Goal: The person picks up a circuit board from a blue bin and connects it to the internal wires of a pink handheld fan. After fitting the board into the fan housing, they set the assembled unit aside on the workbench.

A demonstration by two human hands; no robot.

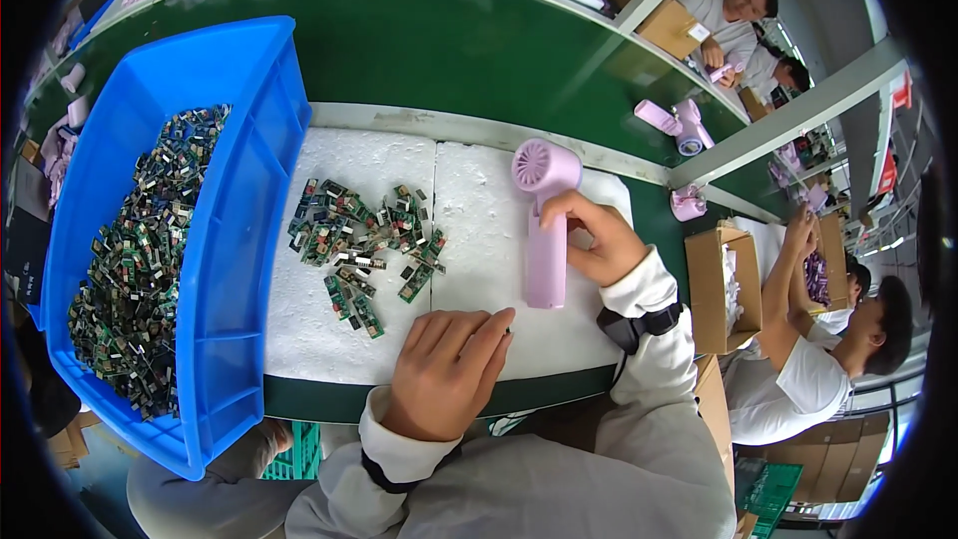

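A pink handheld fan (546,265) lies on or just above the white foam sheet (479,205), its round grille at the far end. My right hand (607,245) grips its handle from the right, just below the head. My left hand (439,371) is near the front edge of the foam, fingers curled and pressed together. A tiny dark bit shows by its fingertips, too small to name. Beyond that hand, a loose pile of small green circuit boards (344,225) is spread on the foam.
At the left stands a blue plastic bin (235,269) heaped with circuit boards (150,240). More pink fans (689,125) rest on the green surface beyond a metal post (788,115). A cardboard box (707,289) stands at right. Other people work at the right and far right.
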